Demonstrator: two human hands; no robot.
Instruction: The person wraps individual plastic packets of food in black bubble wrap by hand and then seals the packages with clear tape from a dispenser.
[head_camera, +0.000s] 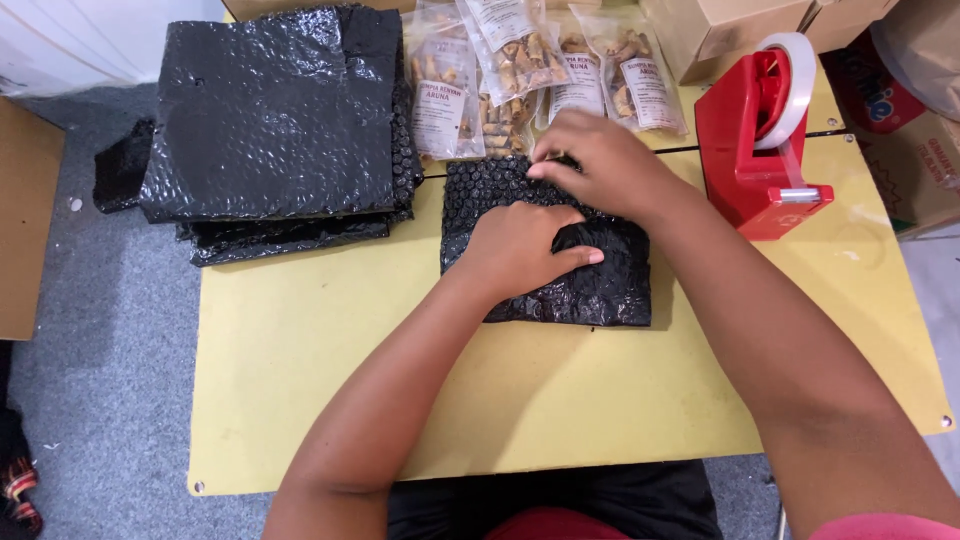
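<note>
A parcel wrapped in black bubble wrap (560, 270) lies flat on the yellow table (330, 380), directly under both hands. The left hand (520, 248) is laid palm-down on the middle of the parcel, fingers spread and pressing rather than clenched around anything; the right hand (600, 165) is set just beyond it at the far edge, where the fingertips appear to be pinching a fold of the wrap. The wrap is judged to be light, soft and springy, so a fold would likely reopen if pressure were lifted; the film looks glossy and somewhat slippery. What is wrapped inside cannot be seen, though a brittle, crushable content is suggested by the clear snack packets (520, 70) lying just past the right grip. Hold is best taken at the folded edges, with a flat palm on the centre. To the left of the left grip a stack of black bubble-wrap sheets (280, 120) is piled; to the right of the right grip a red tape dispenser (765, 140) stands near.
</note>
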